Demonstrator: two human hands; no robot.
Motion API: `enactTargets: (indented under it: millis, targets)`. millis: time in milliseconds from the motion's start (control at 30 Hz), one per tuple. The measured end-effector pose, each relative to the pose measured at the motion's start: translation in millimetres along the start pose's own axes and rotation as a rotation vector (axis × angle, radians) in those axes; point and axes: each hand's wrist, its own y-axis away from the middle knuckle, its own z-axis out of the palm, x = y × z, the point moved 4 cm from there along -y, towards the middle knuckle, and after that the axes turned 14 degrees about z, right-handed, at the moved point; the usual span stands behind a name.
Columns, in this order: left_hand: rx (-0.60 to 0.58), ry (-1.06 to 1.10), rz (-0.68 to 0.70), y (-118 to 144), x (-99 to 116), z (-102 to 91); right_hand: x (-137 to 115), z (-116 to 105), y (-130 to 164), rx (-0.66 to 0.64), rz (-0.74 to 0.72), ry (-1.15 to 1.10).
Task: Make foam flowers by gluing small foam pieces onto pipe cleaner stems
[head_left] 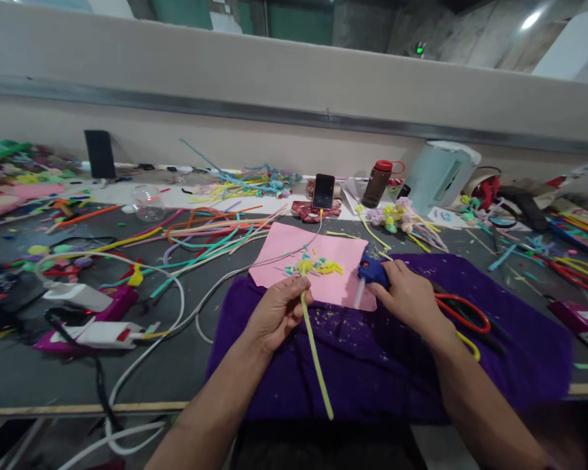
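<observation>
My left hand (279, 310) pinches a long yellow-green pipe cleaner (316, 356) near its top, where a small yellow flower head (305, 266) sits. The stem hangs down toward me over a purple cloth (392, 372). My right hand (406, 294) grips a blue glue gun (371, 273) lying on its side, with a white glue stick (359, 294) poking out of its back. Both hands rest at the near edge of a pink sheet (294, 251) strewn with small yellow and teal pipe-cleaner bits (326, 266).
Red-handled scissors (463, 312) lie right of my right hand. Loose pipe cleaners (200, 235), white cables (176, 294) and a power strip (93, 333) crowd the left. A phone (323, 190), brown bottle (376, 184), kettle (438, 175) and finished flowers (396, 217) stand behind.
</observation>
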Motion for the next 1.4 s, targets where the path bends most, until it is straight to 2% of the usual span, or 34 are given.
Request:
enactTargets:
  millis: [133,267,467,700,967,1133,1233,1400]
  targets:
    - [-0.008,-0.041,0.022,1,1,0.9,-4,19,0,-0.128,-0.016,0.173]
    - [-0.014,-0.055,0.037,2,1,0.4,-8,23,6,-0.215,-0.078,0.197]
    - [-0.034,-0.068,0.031,1,0,0.4,-19,6,0,-0.111,-0.092,0.113]
    - [-0.061,-0.071,0.044,1,-2,-0.9,-68,15,-40,-0.285,-0.361,0.122]
    - [-0.114,-0.07,0.075,1,-3,-1.2,-93,40,-53,-0.302,-0.364,0.166]
    - [-0.104,-0.066,0.082,1,-1,-0.7,-90,31,-56,-0.282,-0.358,0.083]
    - [-0.108,-0.077,0.063,1,-2,0.2,-82,19,-48,-0.306,-0.36,-0.135]
    - [-0.104,-0.094,0.051,0,-6,-0.2,-68,14,-19,-0.623,-0.191,-0.943]
